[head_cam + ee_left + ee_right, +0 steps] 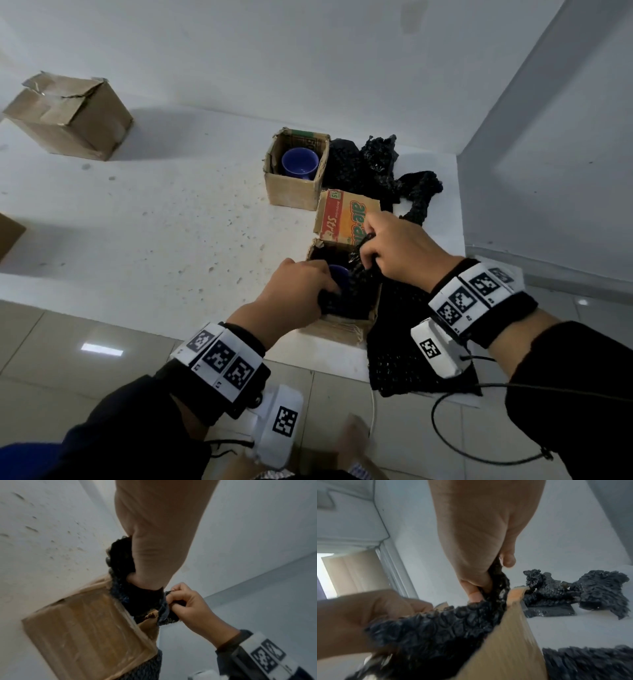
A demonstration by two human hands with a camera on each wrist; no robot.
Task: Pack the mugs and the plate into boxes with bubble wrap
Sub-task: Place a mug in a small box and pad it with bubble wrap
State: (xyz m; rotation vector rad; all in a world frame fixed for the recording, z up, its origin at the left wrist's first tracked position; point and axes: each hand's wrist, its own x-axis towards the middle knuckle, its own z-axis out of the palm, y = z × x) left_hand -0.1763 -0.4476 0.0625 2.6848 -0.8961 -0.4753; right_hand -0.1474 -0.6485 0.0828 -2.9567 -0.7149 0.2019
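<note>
A blue mug sits low in the near box, at about 5 o'clock on the white table, with only a sliver of its rim showing between the two hands. Black bubble wrap lines the box around it and spills over the box's 3 o'clock wall to hang off the table edge. The left hand, at the box's 9 o'clock side, has its fingers curled over a fold of wrap, apparently pressing it down beside the mug. The right hand, at 1 o'clock, pinches the wrap's edge between thumb and curled fingers, lifted above the rim; judged, this keeps the sheet taut so it can be folded over the mug as padding. The box's printed flap stands open at 12 o'clock, leaving the mouth clear. Beyond it, a second box holds another blue mug, unwrapped. Loose wrap lies crumpled at that box's 3 o'clock. A third box stands at the table's 10 o'clock. No plate is visible.
</note>
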